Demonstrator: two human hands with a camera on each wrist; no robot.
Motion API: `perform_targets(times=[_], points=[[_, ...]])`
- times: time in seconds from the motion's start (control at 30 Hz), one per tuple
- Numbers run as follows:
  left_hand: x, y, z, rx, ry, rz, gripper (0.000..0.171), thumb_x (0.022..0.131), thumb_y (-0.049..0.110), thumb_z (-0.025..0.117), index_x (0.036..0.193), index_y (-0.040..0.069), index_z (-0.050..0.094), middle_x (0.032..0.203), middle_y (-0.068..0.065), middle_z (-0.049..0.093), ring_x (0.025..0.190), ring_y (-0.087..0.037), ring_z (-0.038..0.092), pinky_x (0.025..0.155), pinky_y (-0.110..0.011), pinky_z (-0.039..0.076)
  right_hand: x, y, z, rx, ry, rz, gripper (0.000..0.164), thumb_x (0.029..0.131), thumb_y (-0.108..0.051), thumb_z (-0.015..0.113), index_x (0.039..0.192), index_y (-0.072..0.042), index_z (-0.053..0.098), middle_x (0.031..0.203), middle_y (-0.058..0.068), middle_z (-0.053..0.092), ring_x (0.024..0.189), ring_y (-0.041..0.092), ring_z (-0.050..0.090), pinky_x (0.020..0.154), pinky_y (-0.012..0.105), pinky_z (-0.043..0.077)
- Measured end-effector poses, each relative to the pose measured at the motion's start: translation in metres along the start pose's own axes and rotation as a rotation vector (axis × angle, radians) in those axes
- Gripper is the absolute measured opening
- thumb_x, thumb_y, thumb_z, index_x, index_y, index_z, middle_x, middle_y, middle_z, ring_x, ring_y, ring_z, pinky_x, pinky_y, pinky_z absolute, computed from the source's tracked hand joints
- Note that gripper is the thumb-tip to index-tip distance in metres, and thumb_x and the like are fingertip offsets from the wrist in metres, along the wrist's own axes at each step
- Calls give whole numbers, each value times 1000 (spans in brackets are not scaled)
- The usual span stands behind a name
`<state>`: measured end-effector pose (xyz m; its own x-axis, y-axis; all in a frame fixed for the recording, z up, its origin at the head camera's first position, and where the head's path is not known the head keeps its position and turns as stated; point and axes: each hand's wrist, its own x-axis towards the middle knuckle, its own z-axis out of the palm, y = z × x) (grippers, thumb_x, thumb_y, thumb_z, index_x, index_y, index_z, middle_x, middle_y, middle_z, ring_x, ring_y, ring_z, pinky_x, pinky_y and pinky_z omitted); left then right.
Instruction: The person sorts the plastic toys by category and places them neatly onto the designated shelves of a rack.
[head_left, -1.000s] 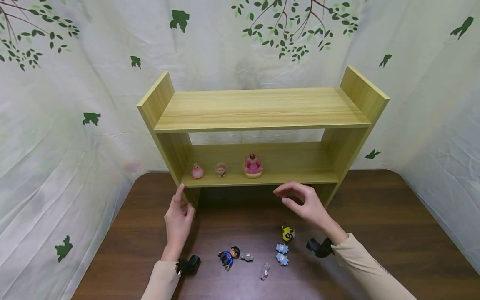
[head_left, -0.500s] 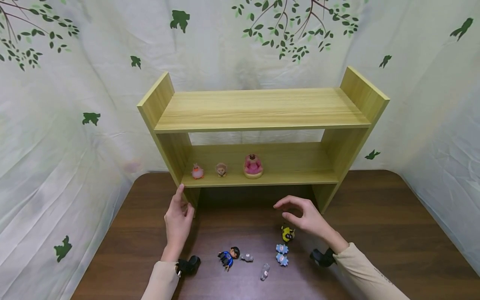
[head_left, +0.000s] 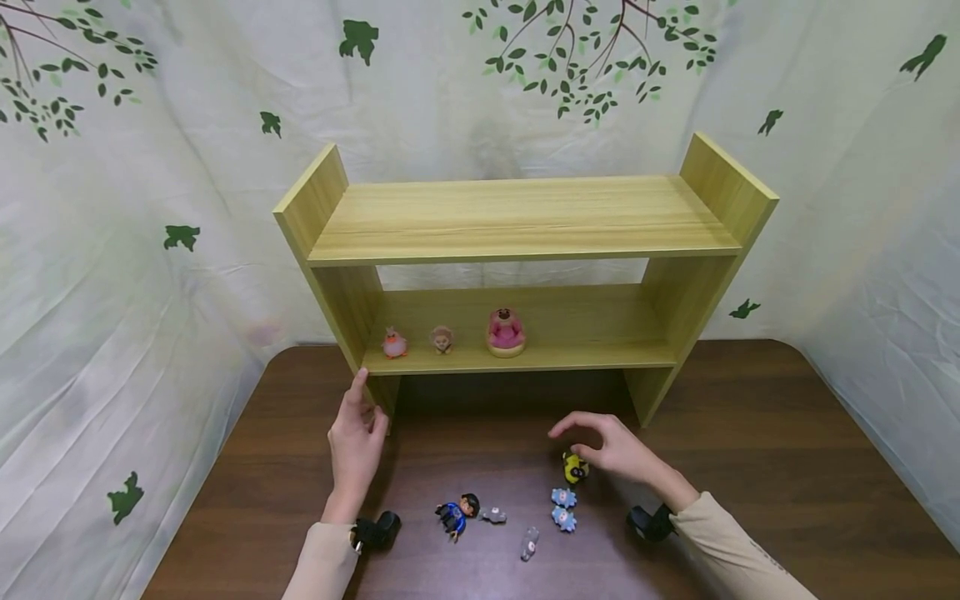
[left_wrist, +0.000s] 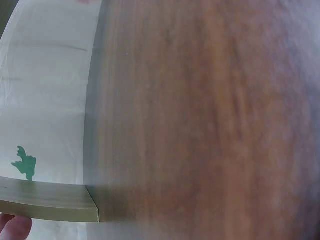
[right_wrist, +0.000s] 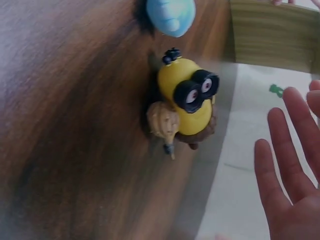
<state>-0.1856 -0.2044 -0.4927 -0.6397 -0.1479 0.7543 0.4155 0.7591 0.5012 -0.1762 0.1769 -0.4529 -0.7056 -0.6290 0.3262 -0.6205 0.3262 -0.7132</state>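
My right hand hovers over a yellow Minion figure, fingers curved, thumb and index finger apart. In the right wrist view the Minion figure has black goggles and a brown lower part; the hand's fingers are spread beside it. Over at the left, my left hand touches the front edge of the wooden shelf with its index finger extended. In the left wrist view, fingertips rest right at the shelf panel's edge.
On the middle tier stand a pink bird figure, a small beige figure and a pink bear figure. The table also bears a blue-clothed doll, two clear pieces and blue pieces.
My right hand has come down from the middle tier's front edge to just above the Minion figure, staying unclenched. The left hand keeps its place at the shelf.
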Motion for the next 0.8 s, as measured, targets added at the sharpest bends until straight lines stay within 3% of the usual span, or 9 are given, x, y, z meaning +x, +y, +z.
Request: perform_targets(times=[0.37, 0.8], points=[[0, 0, -1, -10, -4, -6, 79, 76, -19, 59, 143, 20, 42, 97, -12, 60, 71, -21, 62, 58, -17, 46, -9, 24, 6, 37, -137, 72, 45, 74, 15, 51, 107, -11, 67, 107, -2, 66, 102, 16, 58, 86, 38, 46], [0, 1, -1, -11, -2, -1, 79, 76, -19, 59, 143, 19, 42, 97, -12, 60, 71, -20, 62, 58, -18, 47, -10, 26, 11, -68, -135, 111, 41, 74, 14, 58, 103, -12, 68, 105, -3, 66, 100, 17, 55, 85, 36, 44]])
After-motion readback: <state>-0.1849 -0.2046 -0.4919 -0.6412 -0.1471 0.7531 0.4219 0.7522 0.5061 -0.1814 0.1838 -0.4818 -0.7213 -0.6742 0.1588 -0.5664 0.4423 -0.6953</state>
